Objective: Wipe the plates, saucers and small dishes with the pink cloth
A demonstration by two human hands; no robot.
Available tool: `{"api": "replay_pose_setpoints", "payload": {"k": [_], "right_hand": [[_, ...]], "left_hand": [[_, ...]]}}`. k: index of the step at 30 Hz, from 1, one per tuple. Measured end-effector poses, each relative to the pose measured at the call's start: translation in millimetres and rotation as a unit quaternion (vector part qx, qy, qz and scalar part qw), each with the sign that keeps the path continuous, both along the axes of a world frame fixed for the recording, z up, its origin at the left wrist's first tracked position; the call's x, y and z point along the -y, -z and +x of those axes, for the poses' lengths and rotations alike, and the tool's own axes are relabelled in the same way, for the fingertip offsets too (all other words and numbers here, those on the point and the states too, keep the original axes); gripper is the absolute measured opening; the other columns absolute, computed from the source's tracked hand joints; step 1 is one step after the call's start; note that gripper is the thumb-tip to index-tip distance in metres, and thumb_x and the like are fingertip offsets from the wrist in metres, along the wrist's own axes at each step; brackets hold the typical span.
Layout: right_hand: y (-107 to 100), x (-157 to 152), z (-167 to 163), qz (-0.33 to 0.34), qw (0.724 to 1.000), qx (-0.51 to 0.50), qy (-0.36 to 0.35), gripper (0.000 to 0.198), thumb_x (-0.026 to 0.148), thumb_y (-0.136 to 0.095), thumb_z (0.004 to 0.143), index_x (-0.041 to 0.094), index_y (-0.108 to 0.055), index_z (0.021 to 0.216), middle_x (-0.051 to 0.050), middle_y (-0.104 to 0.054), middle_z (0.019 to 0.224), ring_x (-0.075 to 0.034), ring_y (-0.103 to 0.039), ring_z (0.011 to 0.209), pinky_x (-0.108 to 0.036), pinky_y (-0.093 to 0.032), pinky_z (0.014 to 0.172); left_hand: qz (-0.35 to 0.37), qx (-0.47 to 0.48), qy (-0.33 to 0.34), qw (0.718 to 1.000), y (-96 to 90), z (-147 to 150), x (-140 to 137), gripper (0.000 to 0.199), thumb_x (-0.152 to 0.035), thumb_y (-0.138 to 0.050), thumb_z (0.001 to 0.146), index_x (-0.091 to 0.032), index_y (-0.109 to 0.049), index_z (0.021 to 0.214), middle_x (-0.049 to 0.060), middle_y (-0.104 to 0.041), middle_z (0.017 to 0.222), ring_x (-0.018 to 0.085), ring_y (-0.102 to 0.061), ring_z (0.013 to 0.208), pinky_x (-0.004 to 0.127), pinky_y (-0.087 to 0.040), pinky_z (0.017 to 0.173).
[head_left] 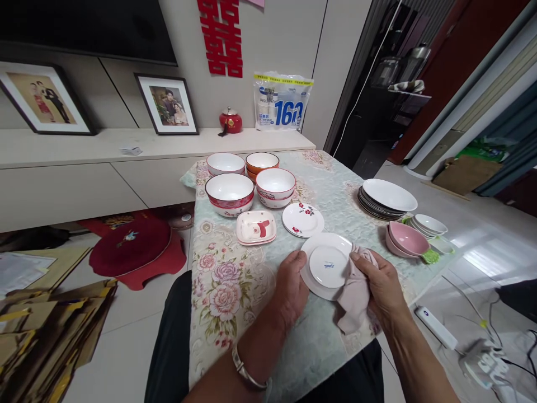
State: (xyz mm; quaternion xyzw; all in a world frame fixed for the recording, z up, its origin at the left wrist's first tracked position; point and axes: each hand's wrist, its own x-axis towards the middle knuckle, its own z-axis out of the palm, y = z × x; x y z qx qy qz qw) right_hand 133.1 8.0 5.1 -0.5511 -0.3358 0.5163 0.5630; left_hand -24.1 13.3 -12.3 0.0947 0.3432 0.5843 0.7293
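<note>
A white plate (329, 266) is held up over the near side of the table, its underside with a small blue mark facing me. My left hand (292, 285) grips its left rim, thumb on top. In my right hand (380, 280) a pale pink cloth (356, 294) is pinched against the plate's right rim, and its loose end hangs down. Just beyond lie white plates with red flowers (302, 219). To their left sit small rectangular dishes (256, 227) with a red pattern.
Stacked bowls (229, 190) stand at the table's far left. On the right are a stack of large plates (388, 196), pink bowls (406, 239) and small white bowls (428, 224) near the edge. A red stool (136, 246) and flattened cardboard (50, 330) are on the floor at left.
</note>
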Motion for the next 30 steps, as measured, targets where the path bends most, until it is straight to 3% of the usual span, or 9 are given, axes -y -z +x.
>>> {"api": "replay_pose_setpoints", "payload": {"k": [3, 5, 8, 11, 13, 16, 19, 24, 30], "right_hand": [[-12.0, 2.4, -0.4, 0.062, 0.990, 0.121, 0.025, 0.029, 0.043, -0.080, 0.072, 0.018, -0.070, 0.084, 0.002, -0.062, 0.065, -0.013, -0.054, 0.056, -0.023, -0.043, 0.050], [-20.9, 4.8, -0.7, 0.123, 0.958, 0.254, 0.053, 0.027, 0.042, -0.075, 0.077, 0.018, -0.071, 0.086, 0.002, -0.063, 0.067, -0.013, -0.054, 0.058, -0.023, -0.043, 0.052], [-29.2, 9.3, -5.1, 0.250, 0.846, 0.461, 0.096, 0.019, 0.037, -0.070, 0.083, 0.018, -0.070, 0.087, 0.001, -0.063, 0.067, -0.013, -0.053, 0.056, -0.024, -0.041, 0.054], [-25.5, 14.0, -14.0, 0.362, 0.726, 0.582, 0.057, 0.009, 0.026, -0.063, 0.089, 0.018, -0.067, 0.089, -0.001, -0.063, 0.070, -0.013, -0.054, 0.058, -0.026, -0.041, 0.056], [-17.4, 17.1, -20.0, 0.408, 0.679, 0.610, -0.003, 0.008, 0.018, -0.059, 0.091, 0.017, -0.064, 0.095, -0.003, -0.063, 0.073, -0.015, -0.056, 0.063, -0.027, -0.043, 0.059], [-4.3, 22.4, -25.9, 0.454, 0.644, 0.612, -0.067, 0.022, 0.013, -0.058, 0.091, 0.014, -0.060, 0.113, -0.008, -0.067, 0.083, -0.020, -0.058, 0.072, -0.031, -0.047, 0.065], [4.2, 28.1, -27.9, 0.461, 0.634, 0.614, -0.092, 0.033, 0.014, -0.058, 0.091, 0.012, -0.056, 0.124, -0.012, -0.067, 0.092, -0.023, -0.060, 0.079, -0.036, -0.050, 0.069], [12.0, 38.7, -31.4, 0.463, 0.634, 0.604, -0.142, 0.036, 0.014, -0.059, 0.091, 0.014, -0.057, 0.127, -0.013, -0.066, 0.099, -0.026, -0.060, 0.089, -0.043, -0.052, 0.081], [5.8, 37.4, -40.1, 0.327, 0.759, 0.516, -0.225, 0.023, 0.018, -0.046, 0.099, 0.019, -0.064, 0.114, -0.009, -0.060, 0.099, -0.021, -0.058, 0.093, -0.036, -0.052, 0.081]], "left_hand": [[0.004, 0.001, 0.013, 1.000, 1.2, -0.4, 0.7, 0.019, -0.028, -0.072, 0.072, -0.015, -0.065, 0.084, 0.008, -0.072, 0.088, 0.023, -0.067, 0.090, 0.033, -0.050, 0.083], [0.002, 0.002, 0.020, 1.000, 2.1, -1.8, 0.4, 0.014, -0.024, -0.070, 0.075, -0.016, -0.064, 0.085, 0.009, -0.073, 0.094, 0.021, -0.067, 0.091, 0.033, -0.050, 0.085], [-0.006, 0.002, 0.031, 0.999, 1.7, -5.1, -0.7, 0.014, -0.024, -0.064, 0.083, -0.014, -0.063, 0.093, 0.013, -0.071, 0.101, 0.022, -0.068, 0.090, 0.037, -0.051, 0.087], [-0.042, 0.018, 0.077, 0.996, -1.4, -7.8, -1.9, 0.031, -0.036, -0.051, 0.093, -0.009, -0.062, 0.100, 0.018, -0.070, 0.100, 0.024, -0.068, 0.084, 0.040, -0.052, 0.081], [-0.055, 0.048, 0.105, 0.992, -4.1, -8.5, -2.4, 0.042, -0.045, -0.044, 0.096, -0.009, -0.063, 0.103, 0.015, -0.070, 0.095, 0.023, -0.067, 0.078, 0.036, -0.052, 0.074], [-0.055, 0.074, 0.106, 0.990, -8.2, -8.4, -2.7, 0.042, -0.049, -0.044, 0.095, -0.012, -0.065, 0.103, 0.007, -0.068, 0.083, 0.017, -0.063, 0.069, 0.029, -0.049, 0.066], [-0.052, 0.089, 0.090, 0.990, -11.9, -8.3, -2.7, 0.038, -0.045, -0.045, 0.095, -0.014, -0.067, 0.098, 0.004, -0.067, 0.076, 0.015, -0.060, 0.066, 0.028, -0.048, 0.068], [-0.077, 0.125, 0.086, 0.985, -14.6, -10.0, -1.5, 0.042, -0.046, -0.045, 0.094, -0.011, -0.067, 0.088, 0.011, -0.071, 0.078, 0.024, -0.067, 0.080, 0.035, -0.051, 0.082], [-0.083, 0.167, 0.113, 0.976, -13.5, -9.7, -0.7, 0.044, -0.048, -0.046, 0.093, -0.010, -0.068, 0.090, 0.013, -0.073, 0.083, 0.028, -0.069, 0.092, 0.038, -0.051, 0.089]]}}
